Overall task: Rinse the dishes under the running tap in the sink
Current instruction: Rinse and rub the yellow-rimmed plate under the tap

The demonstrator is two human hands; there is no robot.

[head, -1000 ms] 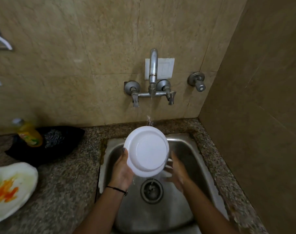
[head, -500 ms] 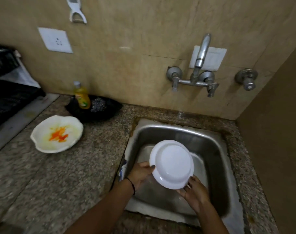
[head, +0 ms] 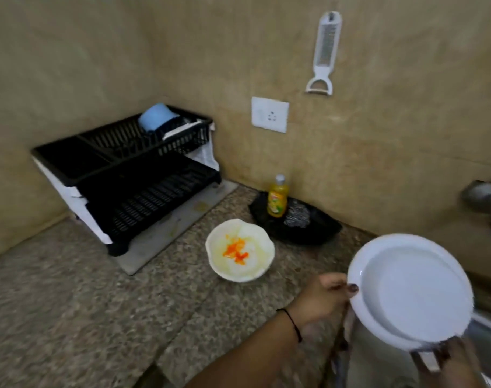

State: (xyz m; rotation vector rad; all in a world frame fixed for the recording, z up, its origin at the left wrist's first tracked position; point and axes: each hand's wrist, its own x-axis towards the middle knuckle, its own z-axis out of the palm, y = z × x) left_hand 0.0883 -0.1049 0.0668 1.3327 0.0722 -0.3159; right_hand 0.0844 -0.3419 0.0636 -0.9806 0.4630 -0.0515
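Plate (head: 412, 289), white and tilted, is held at the near right over the sink (head: 487, 330) edge. The left hand (head: 320, 298) pinches its left rim, thumb on top; the right hand (head: 448, 357), blurred, curls round the lower rim. It looks stiff, light and probably slippery, so two-handed rim holds suit it. Farther left, a stained bowl (head: 240, 250) sits on the worktop (head: 99, 303), with the rack (head: 132, 177) beyond.
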